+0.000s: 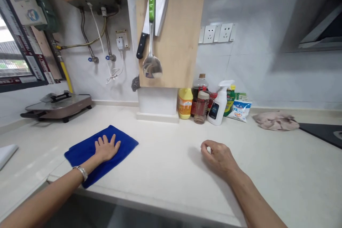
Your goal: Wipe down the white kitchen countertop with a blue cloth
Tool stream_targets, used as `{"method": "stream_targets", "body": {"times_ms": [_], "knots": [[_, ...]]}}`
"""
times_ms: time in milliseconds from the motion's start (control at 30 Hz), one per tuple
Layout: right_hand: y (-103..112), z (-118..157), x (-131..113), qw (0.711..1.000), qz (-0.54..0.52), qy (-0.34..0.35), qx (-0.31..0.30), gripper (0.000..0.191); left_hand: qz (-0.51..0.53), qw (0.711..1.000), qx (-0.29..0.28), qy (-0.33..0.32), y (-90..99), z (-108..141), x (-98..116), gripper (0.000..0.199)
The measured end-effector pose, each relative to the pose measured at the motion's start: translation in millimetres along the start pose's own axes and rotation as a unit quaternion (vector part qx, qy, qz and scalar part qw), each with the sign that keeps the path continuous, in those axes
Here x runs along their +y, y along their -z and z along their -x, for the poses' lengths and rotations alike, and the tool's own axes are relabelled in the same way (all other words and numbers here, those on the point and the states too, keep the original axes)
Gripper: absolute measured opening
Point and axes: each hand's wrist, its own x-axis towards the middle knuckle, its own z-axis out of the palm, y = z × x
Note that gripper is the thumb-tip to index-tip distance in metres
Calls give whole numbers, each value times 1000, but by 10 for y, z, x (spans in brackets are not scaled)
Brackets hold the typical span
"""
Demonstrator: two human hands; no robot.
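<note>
My left hand point(106, 149) lies flat with its fingers spread, pressing on a blue cloth point(125, 145) laid out on the white countertop point(165, 164). One corner of the cloth reaches the counter's front edge. A bracelet circles my left wrist. To the right, my right hand point(220, 156) is just over the counter, its fingers curled in and the thumb meeting the index finger in a loop. Nothing shows inside that loop. Behind this hand stands a white spray bottle point(217, 108), beside a clear jar with a pale lid point(201, 108).
A lidded electric pan point(60, 107) sits at the back left. A wooden cutting board point(181, 39), a spatula point(152, 66) and knives hang on the wall. A yellow bottle point(185, 103), a white-and-blue packet point(240, 110) and a crumpled beige cloth point(276, 120) line the back.
</note>
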Motion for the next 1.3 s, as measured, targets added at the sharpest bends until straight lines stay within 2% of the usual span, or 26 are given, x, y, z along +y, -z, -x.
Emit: {"method": "stream_targets", "body": {"times_ms": [200,367,533,700,867,1033,1133,1300], "knots": [[-43,-7,-127,999,-11,11,-28,26,1,989,8,-146,-17,508,570,71],[-82,-5,-116,999,-13,14,-48,27,68,956,-3,-286,97,986,959,72],[-99,-17,16,998,24,0,-66,28,135,906,-79,-393,246,1361,1261,75],[-134,-17,113,995,46,-21,-91,30,192,854,-135,-464,351,1545,1467,77],[-113,51,330,993,27,-62,-94,31,214,825,-165,-497,397,1485,1355,74],[-74,108,545,992,28,-88,-91,32,232,811,-140,-518,325,1195,1083,68],[-82,114,570,989,29,-106,-98,34,213,829,-125,-501,286,924,884,66],[-87,117,563,984,36,-137,-105,36,170,890,-92,-413,188,374,431,64]]}}
